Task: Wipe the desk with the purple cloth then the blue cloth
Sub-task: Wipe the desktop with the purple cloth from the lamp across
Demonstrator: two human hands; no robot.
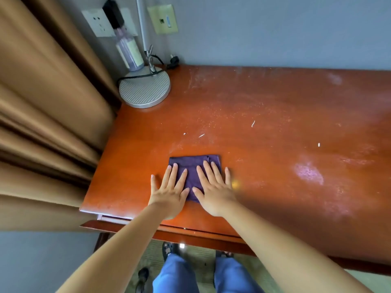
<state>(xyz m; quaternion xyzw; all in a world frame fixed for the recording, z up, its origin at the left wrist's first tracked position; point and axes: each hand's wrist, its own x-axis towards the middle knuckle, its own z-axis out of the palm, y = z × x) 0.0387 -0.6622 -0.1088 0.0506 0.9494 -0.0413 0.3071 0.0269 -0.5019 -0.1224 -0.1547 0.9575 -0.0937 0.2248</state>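
Observation:
A folded purple cloth (193,163) lies flat on the reddish-brown wooden desk (275,115), near its front left part. My left hand (169,191) presses on the cloth's left side with straight, spread fingers; its little finger rests on the bare wood. My right hand (213,189) presses flat on the cloth's right side, fingers straight. Both palms hide the cloth's near edge. The desk top shows dust, pale smears and a few small white scraps beyond the cloth. No blue cloth is in view.
A round grey lamp base (145,89) with a black cable stands at the desk's back left corner, a bottle (130,53) behind it. Brown curtains (42,102) hang at the left. Wall sockets (99,22) sit above. My legs show below the desk's front edge.

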